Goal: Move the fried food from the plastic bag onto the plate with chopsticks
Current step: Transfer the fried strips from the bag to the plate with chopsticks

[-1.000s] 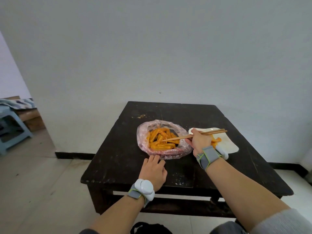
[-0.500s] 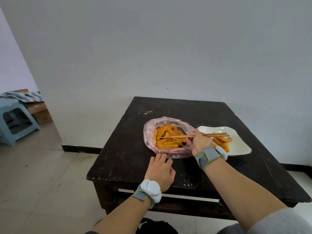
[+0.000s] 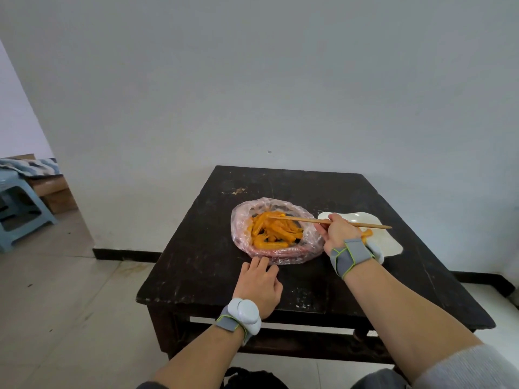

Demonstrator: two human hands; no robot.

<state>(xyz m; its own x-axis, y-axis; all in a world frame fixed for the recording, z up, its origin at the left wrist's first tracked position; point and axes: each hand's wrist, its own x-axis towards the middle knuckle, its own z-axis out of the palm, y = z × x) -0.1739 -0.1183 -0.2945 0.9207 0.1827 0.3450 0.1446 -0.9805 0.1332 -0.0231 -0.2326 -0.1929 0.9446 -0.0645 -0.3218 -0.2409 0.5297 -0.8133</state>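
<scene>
An open clear plastic bag (image 3: 241, 234) lies on the dark wooden table (image 3: 202, 262), holding several orange fried sticks (image 3: 273, 231). My right hand (image 3: 338, 234) grips wooden chopsticks (image 3: 302, 219) whose tips point left over the food in the bag. Nothing shows pinched between the tips. A white plate (image 3: 387, 242) sits right of the bag, partly hidden by my right hand, with a fried piece on the plate (image 3: 368, 233) peeking out beside the wrist. My left hand (image 3: 259, 284) rests flat on the table, fingers touching the bag's near edge.
The table stands against a white wall (image 3: 280, 94). A blue plastic stool (image 3: 19, 203) and a cardboard box (image 3: 54, 193) stand on the tiled floor at the far left. A dark object (image 3: 252, 380) lies on the floor below me.
The chopstick tips have moved left and further over the bag's food. The left hand has stayed by the bag's near edge. The camera view has shifted.
</scene>
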